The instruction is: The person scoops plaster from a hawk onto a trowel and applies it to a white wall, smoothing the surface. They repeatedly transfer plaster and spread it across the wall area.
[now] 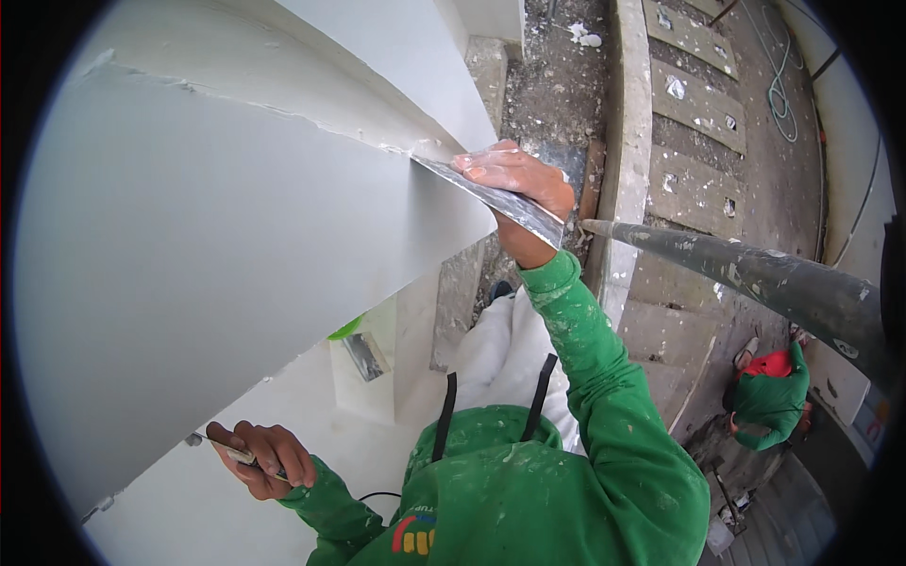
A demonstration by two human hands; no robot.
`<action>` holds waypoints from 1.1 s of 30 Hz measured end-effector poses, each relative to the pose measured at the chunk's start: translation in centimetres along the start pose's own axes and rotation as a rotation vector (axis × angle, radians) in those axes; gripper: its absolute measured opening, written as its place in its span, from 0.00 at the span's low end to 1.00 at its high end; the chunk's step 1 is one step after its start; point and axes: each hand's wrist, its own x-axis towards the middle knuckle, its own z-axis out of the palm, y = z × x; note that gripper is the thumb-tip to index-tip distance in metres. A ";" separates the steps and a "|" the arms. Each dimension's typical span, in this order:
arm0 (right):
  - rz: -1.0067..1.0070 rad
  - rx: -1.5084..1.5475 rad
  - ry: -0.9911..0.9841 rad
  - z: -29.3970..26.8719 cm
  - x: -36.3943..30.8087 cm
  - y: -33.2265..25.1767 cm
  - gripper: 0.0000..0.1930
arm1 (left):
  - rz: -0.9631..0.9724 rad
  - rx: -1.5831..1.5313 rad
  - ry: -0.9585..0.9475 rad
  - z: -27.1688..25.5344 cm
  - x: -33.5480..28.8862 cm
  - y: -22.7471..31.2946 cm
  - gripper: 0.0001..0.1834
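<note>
Wide metal filling blade was found in the right hand, its long face running beneath closely set fingers; the thumb was hidden, so its hold could not be told. Beyond the fingertips, the blade's leading corner met the ragged plaster ridge along the white panel. Left-hand fingers were curled around a small putty knife, its tip near the panel's lower edge, beyond the knuckles of the left hand.

Risks, as judged: uneven finger pressure could have dug that corner into the ridge, leaving a gouge or chipped edge. Compound smeared on the right fingers could have let the blade slip, possibly nicking skin. A loose left grip could have let the knife scratch the panel. On the wrist side of the right fingers, a grey pole pointed towards the forearm; a careless backswing could have struck it.
</note>
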 end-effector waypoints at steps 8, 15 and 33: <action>0.031 0.024 0.037 1.0 0.5 -0.4 0.07 | 0.010 -0.032 0.050 0.2 -0.7 -0.3 0.11; -0.008 0.065 0.009 0.9 -0.6 -0.3 0.06 | 0.021 -0.020 0.057 0.5 -0.7 -0.5 0.13; -0.069 0.120 -0.081 0.1 1.2 0.1 0.06 | 0.022 0.018 0.064 0.0 -0.8 -0.2 0.22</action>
